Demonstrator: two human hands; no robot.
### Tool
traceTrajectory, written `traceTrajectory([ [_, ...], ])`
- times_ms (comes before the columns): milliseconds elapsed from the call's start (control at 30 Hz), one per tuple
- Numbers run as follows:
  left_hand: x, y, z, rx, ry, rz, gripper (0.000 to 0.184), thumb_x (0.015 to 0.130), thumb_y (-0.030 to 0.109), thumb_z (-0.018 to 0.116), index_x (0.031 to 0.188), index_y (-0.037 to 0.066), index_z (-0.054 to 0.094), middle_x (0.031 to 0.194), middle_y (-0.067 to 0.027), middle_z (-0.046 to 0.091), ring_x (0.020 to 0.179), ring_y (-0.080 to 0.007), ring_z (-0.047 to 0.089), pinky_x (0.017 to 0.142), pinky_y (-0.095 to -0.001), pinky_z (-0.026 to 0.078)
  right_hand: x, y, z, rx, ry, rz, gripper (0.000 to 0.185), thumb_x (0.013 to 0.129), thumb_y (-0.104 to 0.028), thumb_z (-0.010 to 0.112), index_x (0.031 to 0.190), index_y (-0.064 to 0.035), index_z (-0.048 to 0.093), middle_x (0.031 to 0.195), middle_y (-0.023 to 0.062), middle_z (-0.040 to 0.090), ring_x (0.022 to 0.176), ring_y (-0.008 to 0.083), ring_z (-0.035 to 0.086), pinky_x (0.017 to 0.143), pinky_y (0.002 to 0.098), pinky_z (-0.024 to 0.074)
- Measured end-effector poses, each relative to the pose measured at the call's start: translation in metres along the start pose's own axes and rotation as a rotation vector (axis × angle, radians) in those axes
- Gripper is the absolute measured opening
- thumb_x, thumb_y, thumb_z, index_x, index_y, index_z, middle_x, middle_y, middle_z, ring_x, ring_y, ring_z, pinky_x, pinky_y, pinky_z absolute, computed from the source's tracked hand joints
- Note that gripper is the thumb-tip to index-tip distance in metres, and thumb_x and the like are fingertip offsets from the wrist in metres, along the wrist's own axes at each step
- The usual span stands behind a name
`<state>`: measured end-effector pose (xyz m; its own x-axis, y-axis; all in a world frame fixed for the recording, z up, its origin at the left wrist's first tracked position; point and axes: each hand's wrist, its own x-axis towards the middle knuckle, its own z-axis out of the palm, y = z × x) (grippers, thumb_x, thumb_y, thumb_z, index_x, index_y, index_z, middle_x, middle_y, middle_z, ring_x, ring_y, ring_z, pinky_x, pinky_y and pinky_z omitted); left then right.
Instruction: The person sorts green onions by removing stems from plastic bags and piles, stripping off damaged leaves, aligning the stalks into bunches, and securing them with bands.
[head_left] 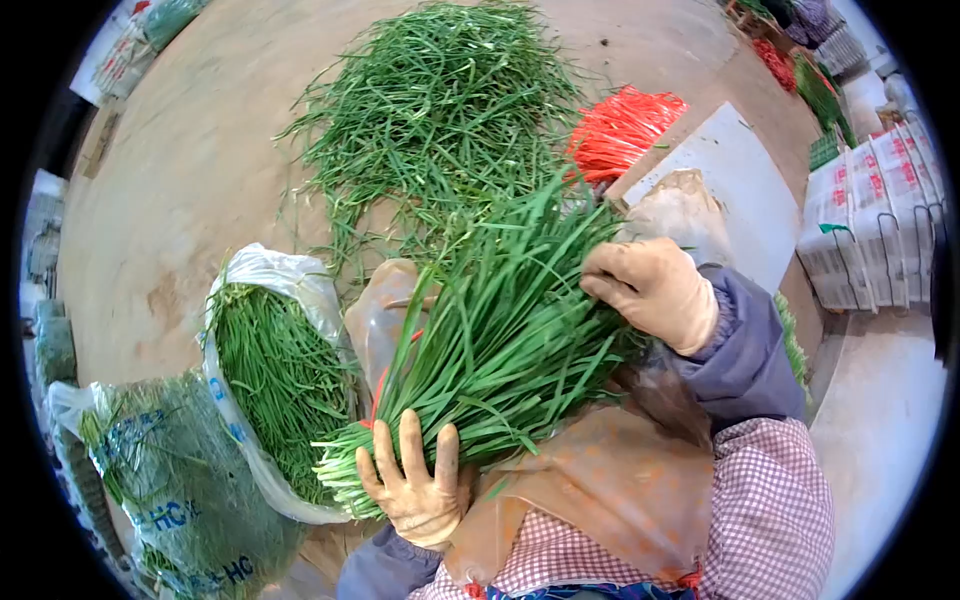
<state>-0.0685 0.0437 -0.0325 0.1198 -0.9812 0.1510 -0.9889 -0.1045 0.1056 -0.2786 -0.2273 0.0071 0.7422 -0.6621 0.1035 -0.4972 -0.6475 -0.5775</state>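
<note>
A large bunch of long green leafy stalks lies across the lap, its pale cut ends at the lower left and its leaf tips towards the upper right. A red tie crosses the bunch near the cut ends. My left hand, in a tan glove, rests on the bunch beside those ends with its fingers spread. At the leafy end is my right hand, gloved as well, its fingers curled together at the edge of the leaves; whether they pinch a leaf is too small to tell.
Ahead on the floor lies a loose heap of green stalks, with red strips beside it and a white board to the right. An open plastic bag and a filled clear bag stand left. Wrapped white packs are far right.
</note>
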Motion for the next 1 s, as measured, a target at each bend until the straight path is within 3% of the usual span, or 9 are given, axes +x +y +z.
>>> traceTrajectory([
  [100,0.004,-0.009,-0.027,-0.224,-0.089,0.037,0.076,0.074,0.034,0.076,0.139,0.012,0.045,0.139,-0.0199,0.05,0.117,-0.0453,0.05,0.1,-0.0577,0.034,-0.006,0.003,0.005,0.149,-0.022,-0.018,0.009,0.083,-0.011,0.07,0.091,-0.0088,0.065,0.067,0.0149,0.061,0.062,0.0342,0.063,0.055,0.0397,0.0495],
  [133,0.011,-0.016,-0.043,-0.225,-0.143,0.134,0.096,0.07,0.036,0.081,0.144,-0.002,0.033,0.137,-0.0255,0.049,0.118,-0.044,0.05,0.098,-0.0553,0.036,-0.007,0.003,0.009,0.054,0.004,-0.021,0.009,0.083,-0.01,0.07,0.09,-0.0083,0.065,0.067,0.0147,0.061,0.062,0.0339,0.064,0.055,0.0395,0.0497],
  [300,0.038,-0.033,-0.055,-0.263,-0.237,0.04,0.11,0.067,0.046,0.082,0.148,-0.004,0.026,0.142,-0.0277,0.042,0.125,-0.044,0.046,0.104,-0.0565,0.032,-0.009,0.018,0.027,-0.217,0.379,-0.072,0.012,0.083,-0.009,0.07,0.093,-0.0065,0.065,0.07,0.0153,0.063,0.061,0.0308,0.064,0.056,0.0374,0.0511],
  [333,0.042,-0.031,-0.048,-0.286,-0.258,0.02,0.11,0.067,0.046,0.082,0.149,-0.003,0.026,0.144,-0.0275,0.04,0.127,-0.0446,0.044,0.105,-0.0584,0.031,-0.007,0.021,0.017,-0.284,0.484,-0.071,0.009,0.087,-0.006,0.067,0.096,-0.0046,0.065,0.07,0.0125,0.065,0.062,0.0229,0.065,0.058,0.0331,0.0522],
  [433,0.039,-0.029,-0.033,-0.396,-0.322,-0.036,0.113,0.066,0.047,0.083,0.149,-0.003,0.024,0.147,-0.0283,0.037,0.134,-0.0442,0.039,0.109,-0.0609,0.025,-0.001,0.014,-0.014,0.225,0.677,0.361,0.007,0.092,-0.006,0.064,0.097,-0.0025,0.065,0.073,0.0081,0.066,0.066,0.0161,0.065,0.061,0.0293,0.0525],
  [700,0.033,-0.017,-0.033,-0.378,-0.309,-0.063,0.117,0.063,0.043,0.085,0.151,-0.001,0.021,0.147,-0.0278,0.038,0.136,-0.0407,0.04,0.11,-0.0589,0.025,0.0,-0.05,-0.012,0.414,0.102,-0.258,0.017,0.088,-0.006,0.071,0.102,0.0011,0.065,0.081,0.0073,0.068,0.071,0.0137,0.065,0.066,0.0264,0.0524],
  [767,0.031,-0.014,-0.034,-0.364,-0.318,-0.065,0.115,0.064,0.041,0.085,0.151,-0.001,0.021,0.148,-0.0276,0.037,0.136,-0.0405,0.039,0.11,-0.0593,0.024,-0.005,-0.057,-0.012,0.739,0.218,0.026,0.016,0.092,-0.008,0.067,0.104,0.0014,0.065,0.08,0.0049,0.066,0.071,0.0123,0.063,0.065,0.0242,0.0508],
  [867,0.029,-0.01,-0.033,-0.343,-0.322,-0.054,0.113,0.066,0.041,0.084,0.15,-0.001,0.021,0.149,-0.0275,0.035,0.137,-0.0407,0.038,0.11,-0.0599,0.023,0.013,-0.051,-0.018,0.738,0.333,0.017,0.017,0.095,-0.012,0.064,0.103,0.0032,0.065,0.081,0.0058,0.066,0.074,0.0129,0.062,0.066,0.0253,0.0499],
  [1000,0.026,-0.006,-0.032,-0.319,-0.315,-0.035,0.112,0.066,0.042,0.083,0.15,-0.001,0.023,0.149,-0.0282,0.034,0.136,-0.042,0.038,0.11,-0.0606,0.023,0.03,-0.044,-0.014,0.32,-0.126,-0.035,0.025,0.094,-0.025,0.063,0.098,-0.0002,0.067,0.08,0.0157,0.066,0.074,0.0293,0.065,0.068,0.0354,0.0518],
])
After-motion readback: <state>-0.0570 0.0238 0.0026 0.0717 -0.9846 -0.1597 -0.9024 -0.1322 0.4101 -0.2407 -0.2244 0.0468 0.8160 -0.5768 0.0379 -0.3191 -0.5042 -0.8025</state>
